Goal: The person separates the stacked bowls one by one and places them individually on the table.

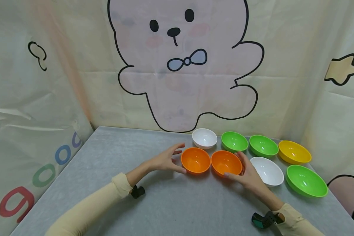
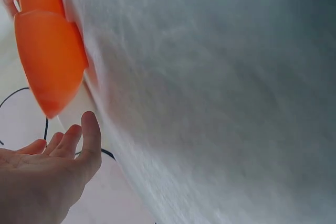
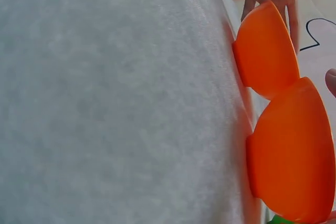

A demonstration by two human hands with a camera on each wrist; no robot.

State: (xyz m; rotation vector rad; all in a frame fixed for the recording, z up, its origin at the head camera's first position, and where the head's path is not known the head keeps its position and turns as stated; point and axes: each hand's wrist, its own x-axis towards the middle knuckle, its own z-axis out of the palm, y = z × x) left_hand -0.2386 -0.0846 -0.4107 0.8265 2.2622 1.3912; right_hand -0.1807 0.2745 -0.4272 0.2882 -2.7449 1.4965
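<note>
Two orange bowls sit side by side, rims close together: the left orange bowl [image 1: 195, 160] and the right orange bowl [image 1: 226, 163]. My left hand [image 1: 167, 159] is beside the left bowl with fingers spread; in the left wrist view a gap shows between these fingers [image 2: 90, 129] and the orange bowl [image 2: 50, 59]. Around the right side of the other bowl is my right hand [image 1: 249, 172], its thumb at the front and its fingers at the right rim. From the right wrist, the thumb [image 3: 331, 81] appears apart from the near orange bowl [image 3: 294, 153].
Behind stand a white bowl [image 1: 205, 138], two green bowls [image 1: 234, 141] [image 1: 264, 145] and a yellow bowl [image 1: 295, 152]. Right of my right hand are another white bowl [image 1: 267, 171] and a larger green bowl [image 1: 306, 181]. A grey cloth covers the table [image 1: 177, 209]; a printed curtain [image 1: 100, 82] hangs behind.
</note>
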